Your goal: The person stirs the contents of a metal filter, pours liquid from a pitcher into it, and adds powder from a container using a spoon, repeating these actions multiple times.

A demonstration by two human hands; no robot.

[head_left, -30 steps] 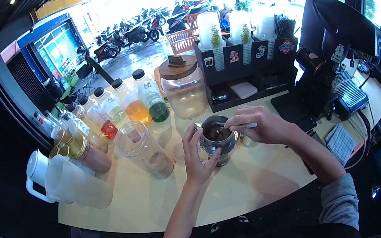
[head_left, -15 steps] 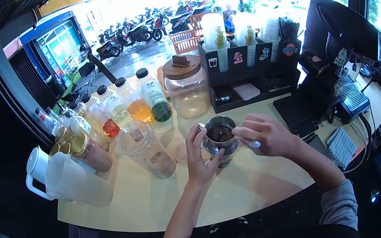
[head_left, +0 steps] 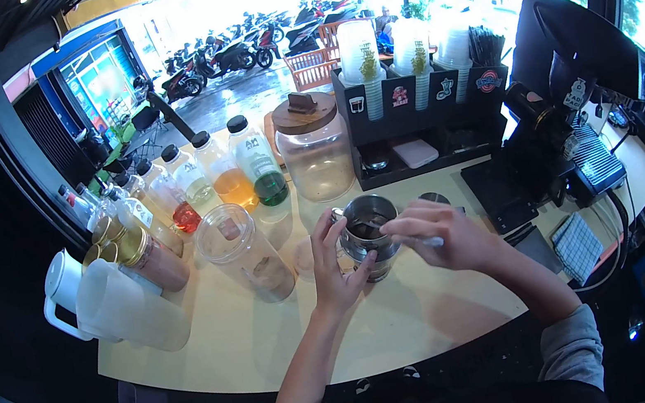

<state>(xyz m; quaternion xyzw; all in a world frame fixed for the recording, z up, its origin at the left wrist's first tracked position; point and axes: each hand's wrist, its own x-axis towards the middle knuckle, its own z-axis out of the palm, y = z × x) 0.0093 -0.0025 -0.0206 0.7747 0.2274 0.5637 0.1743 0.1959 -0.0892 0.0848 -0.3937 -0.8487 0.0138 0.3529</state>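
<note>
My left hand (head_left: 335, 273) is wrapped around the side of a metal cup (head_left: 365, 243) with dark contents, its thumb and fingers on the near left wall. The cup stands upright, apparently over a clear glass base that is partly hidden. My right hand (head_left: 447, 240) pinches a thin stirring spoon (head_left: 431, 241) with a pale handle end; its far end reaches into the cup's mouth. Just left of my left hand lies a small clear round piece (head_left: 305, 261). Beyond my right hand sits a dark round lid-like disc (head_left: 433, 198).
A tall clear container (head_left: 251, 254) stands left of my hands. Farther left are pitchers (head_left: 125, 302), a gold-lidded jar (head_left: 154, 256) and several syrup bottles (head_left: 234, 188). Behind are a wooden-lidded jar (head_left: 319, 156) and a black cup organizer (head_left: 430, 114). A black machine (head_left: 535, 145) and checkered cloth (head_left: 578, 248) are right.
My right hand has shifted slightly left and lower, with the spoon over the cup's mouth. The dark disc behind it now shows. My left hand keeps its hold.
</note>
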